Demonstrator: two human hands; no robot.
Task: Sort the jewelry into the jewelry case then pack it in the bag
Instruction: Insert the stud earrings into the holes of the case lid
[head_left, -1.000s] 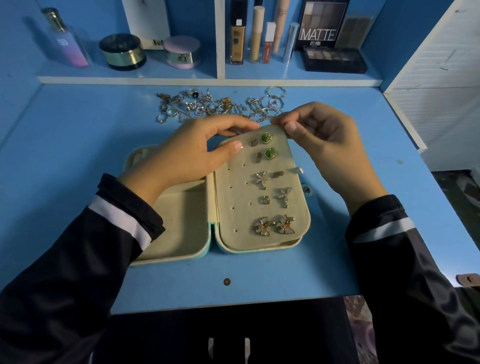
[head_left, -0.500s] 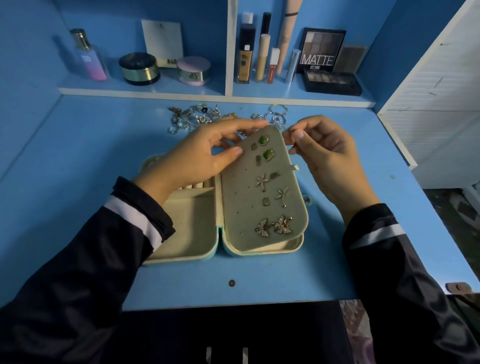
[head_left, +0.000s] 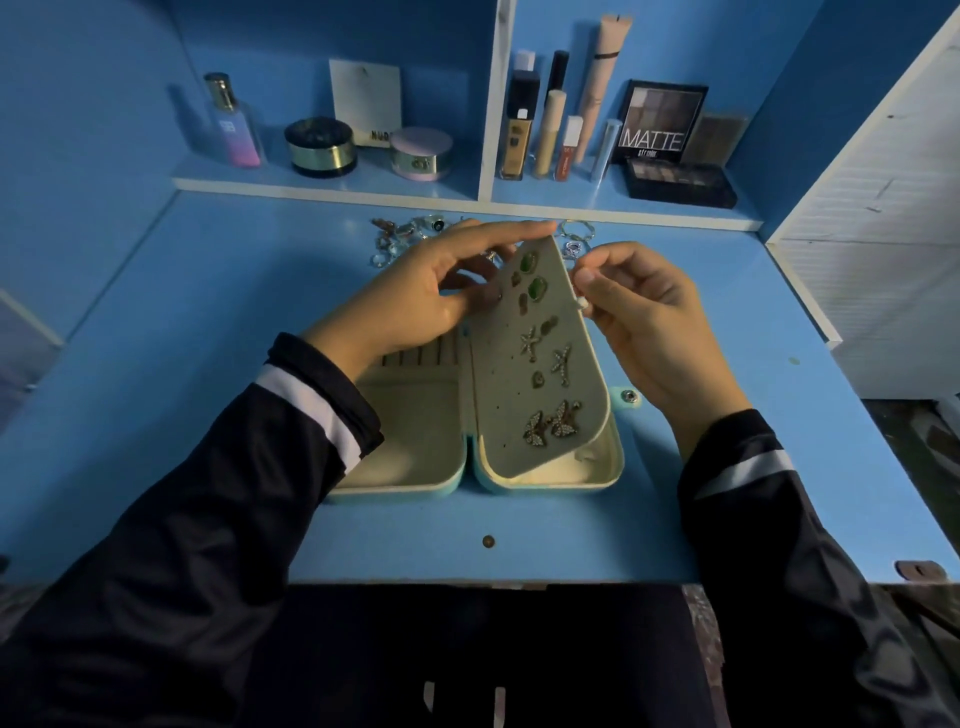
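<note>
An open teal jewelry case (head_left: 613, 475) with cream lining lies on the blue desk. Its earring panel (head_left: 511, 415) is tilted up off the right half and carries several earrings, green ones at the top and butterfly ones at the bottom. My left hand (head_left: 415, 296) pinches the panel's upper left edge, thumb in front and fingers over the top. My right hand (head_left: 644, 317) pinches a small white tab (head_left: 581, 303) at the panel's right edge. A pile of loose jewelry (head_left: 400, 236) lies behind the case, partly hidden by my hands.
A shelf at the back holds a perfume bottle (head_left: 234, 124), two round jars, cosmetic tubes and an eyeshadow palette (head_left: 660, 122). A white cabinet (head_left: 883, 218) stands at the right. A small dark round dot (head_left: 487, 541) sits on the desk in front of the case.
The earring panel has swung up from lying flat on the right half to a steep tilt, lifted by both hands. The camera view has also tipped upward.
</note>
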